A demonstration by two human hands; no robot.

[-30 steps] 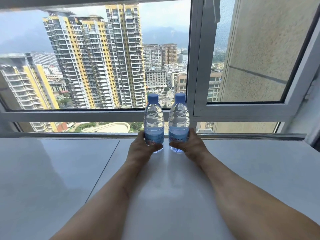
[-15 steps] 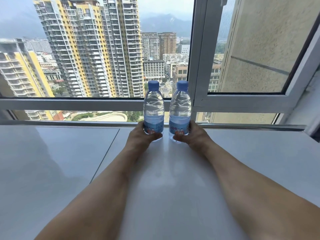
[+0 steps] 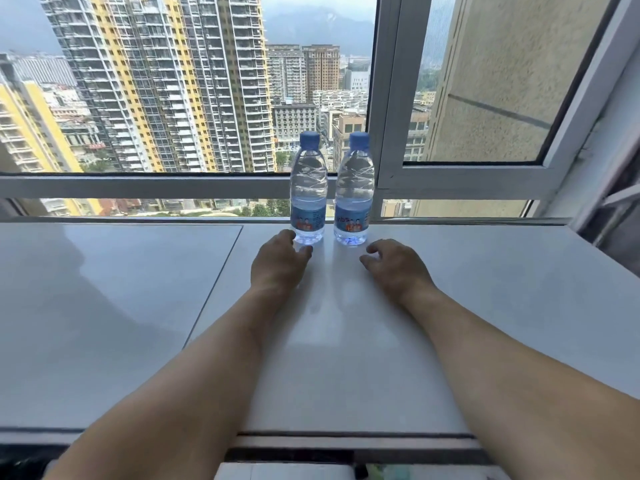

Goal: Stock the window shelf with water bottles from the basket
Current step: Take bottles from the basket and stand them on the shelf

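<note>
Two clear water bottles with blue caps and blue labels, upright on the white window shelf (image 3: 485, 289) at its far edge, about twelve o'clock from the viewer, just before the window frame (image 3: 388, 133). Left bottle (image 3: 308, 188) and right bottle (image 3: 354, 192) side by side, near each other with a narrow gap between, not touching. Left hand (image 3: 277, 265) low over the shelf at about seven o'clock of the left bottle's base, grip loose and holding nothing, fingers gently curled, fingertips just beside the base; touching or not, cannot tell. Right hand (image 3: 398, 268) at about four o'clock of the right bottle's base, clearly apart from it, grip likewise loose and empty, fingers relaxed and bent toward the shelf. Both forearms stretched in from six o'clock across the glossy surface. A seam in the shelf running from about eleven o'clock toward seven o'clock, left of the left arm. Tall yellow and grey apartment towers (image 3: 156, 81) beyond the glass at eleven o'clock; a beige outer wall (image 3: 502, 81) at one o'clock.
</note>
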